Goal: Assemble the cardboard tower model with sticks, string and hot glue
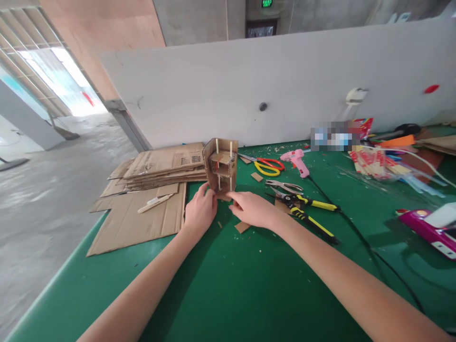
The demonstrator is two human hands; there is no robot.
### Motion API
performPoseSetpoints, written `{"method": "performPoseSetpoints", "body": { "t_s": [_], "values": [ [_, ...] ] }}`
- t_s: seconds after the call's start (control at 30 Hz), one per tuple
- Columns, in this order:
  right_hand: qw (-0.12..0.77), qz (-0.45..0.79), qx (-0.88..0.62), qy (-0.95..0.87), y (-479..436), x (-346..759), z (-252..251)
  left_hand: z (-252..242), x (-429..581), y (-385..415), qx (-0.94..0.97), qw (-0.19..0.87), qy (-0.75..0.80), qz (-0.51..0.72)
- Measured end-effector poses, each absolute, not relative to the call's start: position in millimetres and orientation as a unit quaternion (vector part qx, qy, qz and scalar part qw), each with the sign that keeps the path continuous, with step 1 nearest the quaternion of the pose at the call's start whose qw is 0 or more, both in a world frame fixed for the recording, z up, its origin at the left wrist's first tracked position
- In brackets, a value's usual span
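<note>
A small cardboard model (223,170), with shelf-like tiers and pale wooden sticks, stands upright on the green table. Curled at its lower left corner is my left hand (201,208), with the fingertips against the base. My right hand (252,207) closes on the base's front right edge, its index finger reaching towards the cardboard. Both hands hide parts of the bottom of the model. A small cardboard scrap (242,227) lies just under my right hand.
Stacked cardboard sheets (160,164) and a utility knife (156,202) lie left. To the right are scissors (267,167), a pink glue gun (297,161) with a black cord, pliers (285,185) and yellow-black cutters (313,221). A grey panel (213,95) stands behind the green table (228,294).
</note>
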State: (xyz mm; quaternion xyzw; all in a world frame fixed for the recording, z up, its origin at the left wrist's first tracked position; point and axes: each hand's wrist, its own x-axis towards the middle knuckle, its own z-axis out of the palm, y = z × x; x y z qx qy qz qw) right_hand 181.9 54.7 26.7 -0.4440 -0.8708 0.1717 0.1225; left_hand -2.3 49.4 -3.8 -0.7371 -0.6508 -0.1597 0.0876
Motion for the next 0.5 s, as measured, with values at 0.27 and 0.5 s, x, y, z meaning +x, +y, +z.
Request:
{"method": "performPoseSetpoints", "body": {
  "t_s": [0.27,0.5],
  "values": [
    [0.112,0.110,-0.387,-0.909,38,218,7,-4,-19,5,-0.798,0.147,-0.559,-0.171],
    [0.068,0.038,-0.397,-0.915,38,212,11,-2,-21,-18,-0.881,0.041,-0.464,-0.082]
  ]
}}
